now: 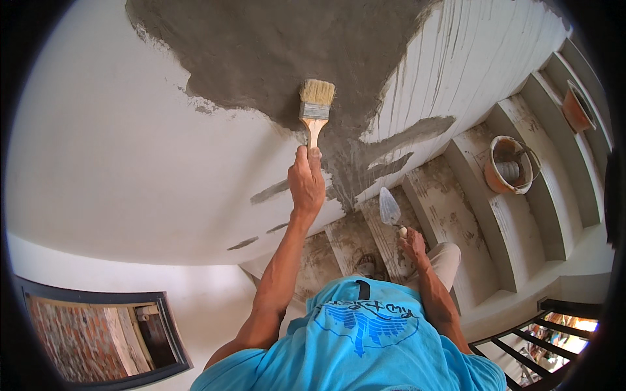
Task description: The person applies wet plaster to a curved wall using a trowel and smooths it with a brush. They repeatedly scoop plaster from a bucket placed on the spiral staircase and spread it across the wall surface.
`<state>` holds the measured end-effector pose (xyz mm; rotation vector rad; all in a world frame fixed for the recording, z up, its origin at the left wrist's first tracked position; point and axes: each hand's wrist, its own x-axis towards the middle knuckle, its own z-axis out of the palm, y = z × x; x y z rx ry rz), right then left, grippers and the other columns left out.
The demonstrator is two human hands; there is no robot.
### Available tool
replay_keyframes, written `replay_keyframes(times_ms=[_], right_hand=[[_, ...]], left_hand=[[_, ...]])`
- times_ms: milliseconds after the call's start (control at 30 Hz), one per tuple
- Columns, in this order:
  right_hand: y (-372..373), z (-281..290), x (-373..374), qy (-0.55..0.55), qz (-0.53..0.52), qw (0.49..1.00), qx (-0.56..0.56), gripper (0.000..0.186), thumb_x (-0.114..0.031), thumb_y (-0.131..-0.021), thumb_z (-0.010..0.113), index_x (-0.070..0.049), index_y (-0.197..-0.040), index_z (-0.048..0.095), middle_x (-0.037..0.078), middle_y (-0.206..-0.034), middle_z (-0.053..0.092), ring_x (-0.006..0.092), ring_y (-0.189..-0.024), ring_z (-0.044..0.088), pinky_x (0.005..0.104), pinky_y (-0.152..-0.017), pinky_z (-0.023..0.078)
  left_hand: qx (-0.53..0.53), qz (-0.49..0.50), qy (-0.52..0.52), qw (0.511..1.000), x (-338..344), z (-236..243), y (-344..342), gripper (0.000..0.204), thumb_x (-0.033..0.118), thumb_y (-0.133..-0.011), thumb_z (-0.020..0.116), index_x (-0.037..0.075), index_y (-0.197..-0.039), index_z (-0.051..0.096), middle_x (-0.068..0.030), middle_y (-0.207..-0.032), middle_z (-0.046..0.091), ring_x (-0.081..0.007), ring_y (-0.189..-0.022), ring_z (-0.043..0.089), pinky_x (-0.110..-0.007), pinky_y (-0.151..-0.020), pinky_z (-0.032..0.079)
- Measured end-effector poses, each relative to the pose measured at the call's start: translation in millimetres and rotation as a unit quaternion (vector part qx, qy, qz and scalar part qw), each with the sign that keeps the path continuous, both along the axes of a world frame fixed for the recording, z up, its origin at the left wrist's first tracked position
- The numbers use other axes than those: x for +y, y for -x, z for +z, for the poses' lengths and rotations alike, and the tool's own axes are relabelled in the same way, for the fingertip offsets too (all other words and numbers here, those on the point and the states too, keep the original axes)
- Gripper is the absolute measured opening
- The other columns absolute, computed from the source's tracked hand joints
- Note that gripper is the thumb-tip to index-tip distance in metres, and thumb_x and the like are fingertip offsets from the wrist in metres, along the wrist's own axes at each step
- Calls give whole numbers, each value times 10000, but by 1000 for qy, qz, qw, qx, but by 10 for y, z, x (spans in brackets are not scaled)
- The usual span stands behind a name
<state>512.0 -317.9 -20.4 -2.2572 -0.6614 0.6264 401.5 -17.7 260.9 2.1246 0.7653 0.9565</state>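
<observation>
My left hand (306, 180) grips the wooden handle of a wide paintbrush (315, 104), its pale bristles pointing up over grey mortar (261, 55) spread on the white wall (130, 150). Whether the bristles touch the mortar I cannot tell. Lower down on the right, my right hand (413, 244) is closed round the handle of a pointed trowel (389, 207), held above the steps beside my knee. The trowel's blade looks pale, with no heap of mortar on it. Smaller grey patches and drip streaks mark the wall around the main patch.
Stained stairs (450, 218) climb to the right along the wall. On a step stands an orange bucket (502, 176) with things inside; another orange container (577, 107) sits higher. A dark railing (541, 332) is at lower right, a dark-framed window (104, 332) at lower left.
</observation>
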Motion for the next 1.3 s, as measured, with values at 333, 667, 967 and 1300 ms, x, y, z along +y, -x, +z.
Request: replay_keyframes(times_ms=[333,667,967,1300], right_hand=[[6,-13,-65,-15,-22,1000,3,343,-267,-742,735,-14,-945,623,241,-910,677,431,-878,654,501,-750,494],[82,-92,-151,-21,-28,999,1,307,-248,-749,687,-2,-899,581,244,-826,624,435,-791,605,489,-711,462],[183,-132,-226,-117,-98,988,37,337,-274,-731,635,24,-861,546,176,-725,553,267,-633,533,398,-612,443],[118,306,-470,-242,-339,887,197,272,-184,-737,630,-2,-926,560,106,-743,574,222,-644,594,372,-592,477]], left_hand=[[99,-58,91,989,-420,-84,297,399,345,-1078,437,-1,-910,541,-206,-735,609,-352,-629,584,-430,-584,429],[176,-16,18,984,77,-1161,295,422,353,-1057,444,-21,-916,580,-176,-728,610,-323,-638,585,-448,-625,435],[254,-76,4,964,-137,-656,305,415,366,-1051,466,-6,-885,543,-161,-694,550,-316,-643,553,-459,-637,431],[212,-311,225,899,-712,-1113,-974,366,387,-1036,524,29,-999,589,25,-678,417,-82,-494,410,-250,-381,336]])
